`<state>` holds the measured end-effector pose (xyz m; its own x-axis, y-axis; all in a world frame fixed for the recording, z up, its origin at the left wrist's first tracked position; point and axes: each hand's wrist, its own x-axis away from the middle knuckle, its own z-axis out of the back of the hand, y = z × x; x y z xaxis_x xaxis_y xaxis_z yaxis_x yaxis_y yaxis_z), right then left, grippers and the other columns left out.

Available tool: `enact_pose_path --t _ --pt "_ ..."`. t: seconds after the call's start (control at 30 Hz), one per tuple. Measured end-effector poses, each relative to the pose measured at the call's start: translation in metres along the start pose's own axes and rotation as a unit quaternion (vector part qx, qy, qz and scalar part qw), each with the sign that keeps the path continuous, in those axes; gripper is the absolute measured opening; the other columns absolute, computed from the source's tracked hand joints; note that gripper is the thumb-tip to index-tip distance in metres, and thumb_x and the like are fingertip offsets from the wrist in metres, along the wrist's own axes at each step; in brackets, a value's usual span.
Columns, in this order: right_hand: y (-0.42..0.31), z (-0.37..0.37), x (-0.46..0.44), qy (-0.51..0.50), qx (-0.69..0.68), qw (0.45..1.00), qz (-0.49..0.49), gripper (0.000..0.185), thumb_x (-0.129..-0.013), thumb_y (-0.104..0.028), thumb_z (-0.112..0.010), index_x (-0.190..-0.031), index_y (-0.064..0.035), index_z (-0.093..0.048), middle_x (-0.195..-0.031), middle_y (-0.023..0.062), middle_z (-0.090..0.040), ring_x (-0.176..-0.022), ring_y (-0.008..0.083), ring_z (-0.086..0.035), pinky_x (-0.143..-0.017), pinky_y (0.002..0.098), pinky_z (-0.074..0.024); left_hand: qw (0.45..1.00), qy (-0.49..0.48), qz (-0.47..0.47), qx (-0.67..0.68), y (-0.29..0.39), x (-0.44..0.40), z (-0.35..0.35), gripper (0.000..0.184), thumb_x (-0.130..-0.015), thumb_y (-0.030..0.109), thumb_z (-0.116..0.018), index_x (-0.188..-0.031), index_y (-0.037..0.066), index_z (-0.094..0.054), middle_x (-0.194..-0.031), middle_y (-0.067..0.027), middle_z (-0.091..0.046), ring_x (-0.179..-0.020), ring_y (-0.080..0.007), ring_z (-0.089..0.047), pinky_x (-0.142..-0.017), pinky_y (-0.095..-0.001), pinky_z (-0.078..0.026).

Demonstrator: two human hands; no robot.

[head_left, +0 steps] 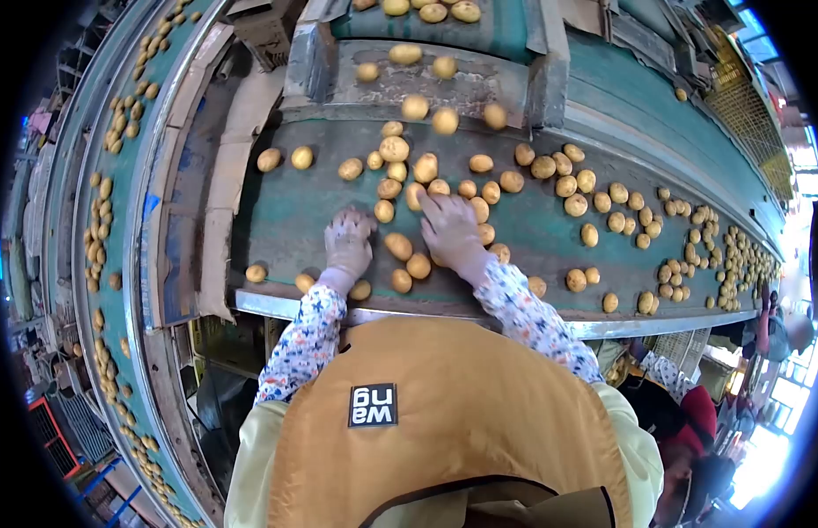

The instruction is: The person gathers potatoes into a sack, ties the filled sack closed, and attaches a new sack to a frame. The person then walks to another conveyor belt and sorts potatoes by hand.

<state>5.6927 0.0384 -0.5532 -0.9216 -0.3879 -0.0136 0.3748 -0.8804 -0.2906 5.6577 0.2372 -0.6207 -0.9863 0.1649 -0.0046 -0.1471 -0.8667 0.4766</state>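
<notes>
My left hand (pixel 348 244) is palm down over the green conveyor belt (pixel 290 207), its fingers stretched forward and a little blurred. Nothing shows in its grasp, and a potato (pixel 384 210) lies just beyond its fingertips. My right hand (pixel 453 231) reaches in among the potatoes with its fingers apart. Its index finger touches or nearly touches one potato (pixel 414 196), while another potato (pixel 439 187) sits just past the other fingers. Between my hands is a small cluster of potatoes (pixel 398 246). The undersides of both hands are hidden.
Potatoes drop over a ledge (pixel 479 79) from an upper belt. Many more potatoes (pixel 743 260) crowd the belt's far right. A metal edge (pixel 277 304) runs along my side, and cardboard (pixel 228 176) lines the left end. Another belt (pixel 118 211) carries potatoes at left. A person (pixel 690 422) is at lower right.
</notes>
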Motion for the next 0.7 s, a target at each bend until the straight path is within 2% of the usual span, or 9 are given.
enact_pose_path --t 0.1,0.17,0.2,0.3,0.37,0.43,0.57,0.63,0.7 --pt "-0.015 -0.026 -0.061 0.020 0.082 0.995 0.043 0.042 -0.075 -0.012 -0.051 -0.117 -0.0111 -0.050 -0.107 0.0115 -0.052 -0.098 0.0264 -0.050 -0.082 0.0370 -0.0402 0.997 0.002 -0.032 0.066 0.001 0.034 -0.001 0.027 -0.064 0.008 -0.060 -0.090 0.016 -0.058 -0.105 -0.0054 -0.054 -0.107 -0.0269 -0.045 -0.088 -0.0410 -0.034" --pt "-0.022 -0.042 -0.090 -0.046 0.171 0.984 0.014 0.047 -0.076 -0.010 -0.050 -0.122 -0.0165 -0.046 -0.110 0.0120 -0.048 -0.102 0.0270 -0.049 -0.084 0.0363 -0.0400 0.996 0.010 -0.019 0.087 -0.006 0.052 -0.002 0.028 -0.066 0.009 -0.060 -0.093 0.015 -0.058 -0.105 -0.0056 -0.054 -0.106 -0.0269 -0.046 -0.088 -0.0416 -0.034" --pt "-0.023 -0.046 -0.112 -0.153 0.142 0.977 -0.047 0.051 -0.077 -0.017 -0.052 -0.126 -0.0245 -0.041 -0.116 0.0127 -0.043 -0.103 0.0277 -0.048 -0.084 0.0387 -0.0394 0.994 0.021 -0.006 0.104 -0.011 0.058 -0.002 0.029 -0.067 0.011 -0.060 -0.095 0.015 -0.059 -0.105 -0.0058 -0.055 -0.105 -0.0269 -0.046 -0.088 -0.0421 -0.034" --pt "-0.041 -0.043 -0.124 -0.232 0.118 0.956 -0.133 0.051 -0.077 -0.027 -0.054 -0.126 -0.0293 -0.041 -0.119 0.0134 -0.041 -0.107 0.0276 -0.044 -0.085 0.0447 -0.0378 0.990 0.058 0.040 0.124 -0.022 0.072 0.009 0.032 -0.069 0.014 -0.059 -0.101 0.014 -0.058 -0.105 -0.0061 -0.055 -0.103 -0.0270 -0.047 -0.088 -0.0436 -0.034" --pt "-0.033 -0.073 -0.110 -0.206 0.183 0.958 -0.081 0.043 -0.085 -0.028 -0.046 -0.127 -0.0306 -0.040 -0.130 0.0132 -0.034 -0.117 0.0321 -0.034 -0.095 0.0573 -0.0214 0.990 0.080 0.045 0.111 -0.027 0.077 0.016 0.035 -0.070 0.015 -0.059 -0.105 0.012 -0.057 -0.104 -0.0069 -0.056 -0.101 -0.0281 -0.049 -0.087 -0.0433 -0.035" --pt "-0.026 -0.085 -0.088 -0.153 0.143 0.978 0.013 0.041 -0.084 -0.031 -0.046 -0.125 -0.0285 -0.045 -0.132 0.0151 -0.032 -0.120 0.0322 -0.031 -0.098 0.0548 -0.0192 0.981 0.061 0.107 0.150 -0.033 0.069 0.017 0.037 -0.071 0.014 -0.059 -0.108 0.011 -0.055 -0.105 -0.0081 -0.057 -0.099 -0.0295 -0.049 -0.086 -0.0416 -0.037" --pt "-0.033 -0.074 -0.045 -0.116 0.081 0.984 0.107 0.036 -0.076 -0.028 -0.054 -0.110 -0.0182 -0.056 -0.118 0.0148 -0.046 -0.112 0.0289 -0.043 -0.092 0.0475 -0.0332 0.998 0.045 0.003 0.033 -0.033 -0.023 0.014 0.061 -0.074 0.011 -0.058 -0.130 0.011 -0.035 -0.127 -0.0122 -0.041 -0.113 -0.0322 -0.040 -0.092 -0.0416 -0.033" --pt "-0.011 -0.089 -0.036 0.008 0.068 0.995 0.069 0.033 -0.075 -0.024 -0.055 -0.106 -0.0131 -0.057 -0.111 0.0147 -0.051 -0.104 0.0290 -0.049 -0.086 0.0415 -0.0401 0.993 0.015 0.012 -0.116 -0.047 -0.047 -0.016 0.067 -0.068 0.012 -0.060 -0.130 0.015 -0.034 -0.122 -0.0104 -0.046 -0.114 -0.0283 -0.041 -0.088 -0.0428 -0.036" --pt "0.016 -0.064 -0.035 0.039 0.092 0.995 0.002 0.032 -0.075 -0.021 -0.054 -0.105 -0.0101 -0.056 -0.105 0.0160 -0.053 -0.098 0.0300 -0.053 -0.080 0.0385 -0.0441 0.992 -0.014 0.080 -0.092 -0.053 -0.054 -0.033 0.064 -0.068 0.010 -0.059 -0.128 0.015 -0.038 -0.119 -0.0092 -0.048 -0.112 -0.0272 -0.042 -0.085 -0.0417 -0.038"
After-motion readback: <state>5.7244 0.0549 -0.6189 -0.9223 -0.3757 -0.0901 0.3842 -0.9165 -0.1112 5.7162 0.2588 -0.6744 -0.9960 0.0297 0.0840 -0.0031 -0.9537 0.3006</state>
